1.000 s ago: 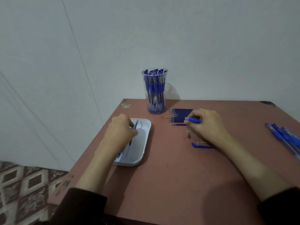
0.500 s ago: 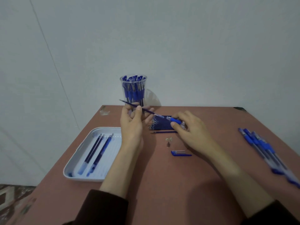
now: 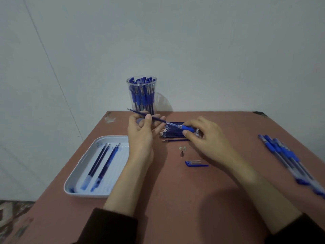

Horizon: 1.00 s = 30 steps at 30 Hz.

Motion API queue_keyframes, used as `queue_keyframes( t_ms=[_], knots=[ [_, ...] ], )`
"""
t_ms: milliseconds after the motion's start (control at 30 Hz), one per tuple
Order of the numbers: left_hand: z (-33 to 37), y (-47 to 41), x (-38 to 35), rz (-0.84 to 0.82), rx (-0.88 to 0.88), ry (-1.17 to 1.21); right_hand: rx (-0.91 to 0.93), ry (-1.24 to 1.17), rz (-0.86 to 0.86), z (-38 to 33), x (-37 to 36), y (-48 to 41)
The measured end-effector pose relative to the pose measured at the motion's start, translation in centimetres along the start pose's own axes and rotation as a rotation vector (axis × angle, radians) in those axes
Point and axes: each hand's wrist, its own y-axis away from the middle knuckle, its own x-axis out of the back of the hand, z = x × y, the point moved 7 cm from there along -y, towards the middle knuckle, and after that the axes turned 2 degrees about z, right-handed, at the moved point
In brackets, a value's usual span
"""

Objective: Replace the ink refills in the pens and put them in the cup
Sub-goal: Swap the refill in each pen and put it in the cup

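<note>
While the left hand (image 3: 141, 136) pinches a thin blue refill (image 3: 154, 118) between thumb and fingertips, we see the right hand (image 3: 209, 140) curled round the blue-grip end of a clear pen barrel (image 3: 188, 128). The refill slants from beyond the left hand down into the barrel; we cannot tell how far in it reaches, because the right hand's fingers cover the rest of the barrel.

Just behind the left hand stands the clear cup (image 3: 130, 103), packed with upright blue pens (image 3: 142, 95); its base is hidden by that hand, and we cannot count the pens. Between the 2 hands, and partly under the right one, a row of fresh refills (image 3: 173, 134) lies flat on the bench (image 3: 175, 199), with its right end hidden. Near the right hand's wrist, on our side, lie a small metal tip (image 3: 182, 153) and a blue cap (image 3: 196, 163); a pale speck just beyond the tip is too small to identify.

Left of the left forearm sits a white tray (image 3: 117, 164) holding what look like 3 used refills (image 3: 98, 164), though the forearm covers its right edge. Well to the right of the right hand a bundle of loose pens (image 3: 284, 155) lies blurred, running out of view at the edge. Dark sleeves are cut off at the bottom.
</note>
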Motion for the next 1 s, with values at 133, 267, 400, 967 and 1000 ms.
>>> queue_keyframes(
  t_ms=[133, 267, 400, 967, 1000],
  knots=[
    [-0.2, 0.1, -0.2, -0.013, 0.014, -0.006, 0.000, 0.016, 0.008, 0.1, -0.1, 0.0],
    [-0.3, 0.1, -0.2, -0.022, 0.009, -0.020, -0.009, 0.007, 0.018, 0.2, 0.1, 0.0],
    [-0.4, 0.1, -0.2, -0.019, 0.015, -0.007, -0.023, -0.005, 0.036, 0.2, 0.5, 0.0],
    [-1.2, 0.3, -0.5, -0.056, 0.061, 0.003, -0.041, 0.000, 0.031, 0.2, 0.4, 0.2],
    [-1.5, 0.4, -0.6, -0.082, 0.076, -0.017, -0.032, -0.013, 0.027, 0.1, 0.3, 0.2]
  ],
)
